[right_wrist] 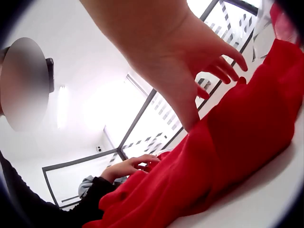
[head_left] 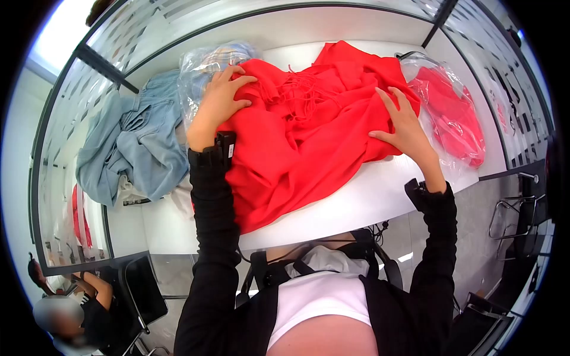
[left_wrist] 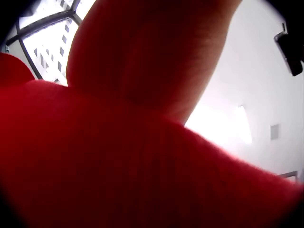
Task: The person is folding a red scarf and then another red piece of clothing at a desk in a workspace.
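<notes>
A large red garment (head_left: 309, 136) lies spread in loose folds over the white table, with a tangle of thin red cords (head_left: 300, 95) near its top middle. My left hand (head_left: 222, 101) rests on its upper left part, fingers spread and slightly bent. On the right side, my right hand (head_left: 407, 127) touches the cloth with thumb and fingers apart. The right wrist view shows the fingertips of the right hand (right_wrist: 190, 61) right at the cloth's surface. Red cloth (left_wrist: 118, 166) fills the lower part of the left wrist view, hiding the left fingertips.
Light blue jeans (head_left: 139, 139) lie at the left of the table (head_left: 309, 222). Behind my left hand is a plaid item in a clear bag (head_left: 208, 59). A bagged red garment (head_left: 448, 115) lies at the right. Framed panels enclose the table's back and sides; another person (head_left: 77, 314) sits lower left.
</notes>
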The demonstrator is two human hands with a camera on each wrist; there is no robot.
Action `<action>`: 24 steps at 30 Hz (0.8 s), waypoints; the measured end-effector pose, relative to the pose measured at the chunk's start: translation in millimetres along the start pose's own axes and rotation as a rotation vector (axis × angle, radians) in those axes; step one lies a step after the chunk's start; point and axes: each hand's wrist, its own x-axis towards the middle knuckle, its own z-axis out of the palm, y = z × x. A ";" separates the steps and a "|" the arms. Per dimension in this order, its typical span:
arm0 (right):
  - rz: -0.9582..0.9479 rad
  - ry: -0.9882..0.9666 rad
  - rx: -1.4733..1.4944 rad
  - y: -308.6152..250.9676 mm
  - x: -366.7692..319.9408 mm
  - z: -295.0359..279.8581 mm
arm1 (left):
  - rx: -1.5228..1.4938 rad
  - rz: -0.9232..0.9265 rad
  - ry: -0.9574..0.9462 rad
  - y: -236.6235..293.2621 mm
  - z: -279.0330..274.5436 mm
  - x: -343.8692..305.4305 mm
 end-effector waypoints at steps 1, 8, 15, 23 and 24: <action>-0.046 0.073 -0.095 4.1 -0.1 8.0 | -0.024 -0.011 -0.025 -4.3 1.8 1.5; 0.108 0.073 0.260 16.5 -4.2 -13.2 | -0.234 -0.412 0.280 -1.1 -18.6 10.3; -0.228 0.657 -0.113 -36.4 30.3 -51.6 | -0.710 -0.601 0.541 -3.4 -40.3 8.1; -0.383 -0.187 0.566 -128.3 24.0 -4.9 | -0.792 0.009 -0.258 76.9 -40.7 19.7; -0.281 -0.144 0.618 -123.7 23.7 -2.5 | -0.828 0.019 -0.390 84.9 -40.0 19.9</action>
